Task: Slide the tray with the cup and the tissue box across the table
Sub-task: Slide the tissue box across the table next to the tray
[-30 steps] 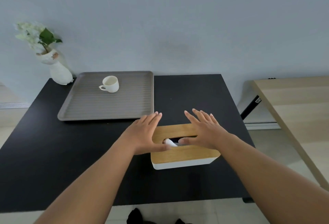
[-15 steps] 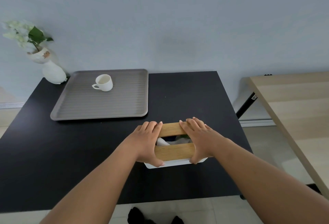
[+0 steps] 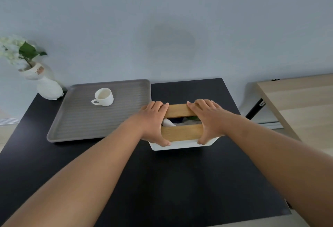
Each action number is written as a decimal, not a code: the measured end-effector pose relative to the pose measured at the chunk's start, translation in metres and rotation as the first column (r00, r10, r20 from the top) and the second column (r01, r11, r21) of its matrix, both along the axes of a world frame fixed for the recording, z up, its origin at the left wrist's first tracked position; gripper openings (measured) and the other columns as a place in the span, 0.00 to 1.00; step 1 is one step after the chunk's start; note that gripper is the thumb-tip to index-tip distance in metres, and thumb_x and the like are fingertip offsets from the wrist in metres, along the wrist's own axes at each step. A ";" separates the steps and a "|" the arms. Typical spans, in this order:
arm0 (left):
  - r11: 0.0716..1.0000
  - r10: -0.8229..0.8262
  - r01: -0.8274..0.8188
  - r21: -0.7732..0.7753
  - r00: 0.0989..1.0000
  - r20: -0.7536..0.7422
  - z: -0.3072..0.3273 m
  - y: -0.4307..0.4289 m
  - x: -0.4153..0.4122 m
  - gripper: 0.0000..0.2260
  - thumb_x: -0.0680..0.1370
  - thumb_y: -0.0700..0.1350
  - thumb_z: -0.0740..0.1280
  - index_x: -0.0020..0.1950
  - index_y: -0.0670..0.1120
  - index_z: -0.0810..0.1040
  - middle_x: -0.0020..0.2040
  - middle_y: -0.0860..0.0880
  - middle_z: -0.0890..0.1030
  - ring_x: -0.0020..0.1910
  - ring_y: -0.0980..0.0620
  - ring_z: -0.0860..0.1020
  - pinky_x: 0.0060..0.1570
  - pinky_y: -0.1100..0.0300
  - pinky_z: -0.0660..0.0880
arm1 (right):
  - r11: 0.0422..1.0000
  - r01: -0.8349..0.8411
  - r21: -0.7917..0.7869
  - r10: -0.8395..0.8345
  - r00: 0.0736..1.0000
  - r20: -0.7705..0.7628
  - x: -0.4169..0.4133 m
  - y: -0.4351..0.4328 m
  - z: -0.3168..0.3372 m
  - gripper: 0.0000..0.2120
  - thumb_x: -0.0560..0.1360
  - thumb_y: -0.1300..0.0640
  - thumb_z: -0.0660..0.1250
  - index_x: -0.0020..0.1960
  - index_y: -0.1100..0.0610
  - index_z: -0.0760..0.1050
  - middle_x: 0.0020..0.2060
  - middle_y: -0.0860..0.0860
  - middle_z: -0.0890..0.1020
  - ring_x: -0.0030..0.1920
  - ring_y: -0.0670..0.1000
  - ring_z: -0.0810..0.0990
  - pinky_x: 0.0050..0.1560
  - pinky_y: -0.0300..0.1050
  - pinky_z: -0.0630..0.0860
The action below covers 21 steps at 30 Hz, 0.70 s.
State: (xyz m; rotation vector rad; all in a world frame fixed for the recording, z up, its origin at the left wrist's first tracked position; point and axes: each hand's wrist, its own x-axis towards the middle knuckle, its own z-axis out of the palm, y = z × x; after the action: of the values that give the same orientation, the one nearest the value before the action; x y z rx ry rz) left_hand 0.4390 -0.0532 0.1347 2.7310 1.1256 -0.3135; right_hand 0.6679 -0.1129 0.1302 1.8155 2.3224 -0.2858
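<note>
A white tissue box [image 3: 182, 133] with a wooden lid sits on the black table [image 3: 162, 181], just right of the grey ribbed tray [image 3: 81, 127]. My left hand [image 3: 153, 122] grips the box's left end and my right hand [image 3: 207, 120] grips its right end. A white tissue pokes out of the lid's slot between them. A white cup [image 3: 103, 96] stands on the tray's far part, handle toward me. The box's near edge looks slightly raised; I cannot tell if it is off the table.
A white vase with flowers [image 3: 41, 80] stands at the table's far left corner, beside the tray. A light wooden table [image 3: 297, 104] is to the right, across a gap. A grey wall runs behind the table.
My hands went from hovering over the tissue box to gripping both its ends. The box has moved away from me, toward the tray's right edge.
</note>
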 end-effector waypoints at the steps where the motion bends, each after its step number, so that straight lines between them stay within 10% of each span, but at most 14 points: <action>1: 1.000 -0.008 0.008 0.016 1.000 0.000 0.004 0.011 0.003 0.59 0.60 0.71 0.70 0.78 0.47 0.43 0.74 0.49 0.55 0.73 0.49 0.53 0.72 0.51 0.57 | 1.000 0.007 0.012 -0.007 1.000 0.002 0.002 0.009 0.003 0.62 0.55 0.34 0.71 0.78 0.51 0.39 0.69 0.51 0.57 0.72 0.56 0.55 0.74 0.55 0.52; 21: 0.999 0.010 -0.010 0.053 1.000 -0.014 -0.009 0.184 0.065 0.57 0.58 0.71 0.69 0.78 0.47 0.47 0.73 0.49 0.58 0.72 0.48 0.56 0.70 0.50 0.59 | 1.000 0.011 -0.002 -0.011 0.999 0.038 0.063 0.185 -0.006 0.63 0.54 0.34 0.72 0.78 0.50 0.41 0.68 0.50 0.58 0.70 0.54 0.57 0.72 0.51 0.56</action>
State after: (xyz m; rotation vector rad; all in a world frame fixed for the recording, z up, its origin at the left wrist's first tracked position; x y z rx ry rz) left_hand 0.5041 0.1308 0.1259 2.7726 1.1675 -0.3063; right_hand 0.7305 0.0717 0.1247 1.8170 2.2869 -0.2528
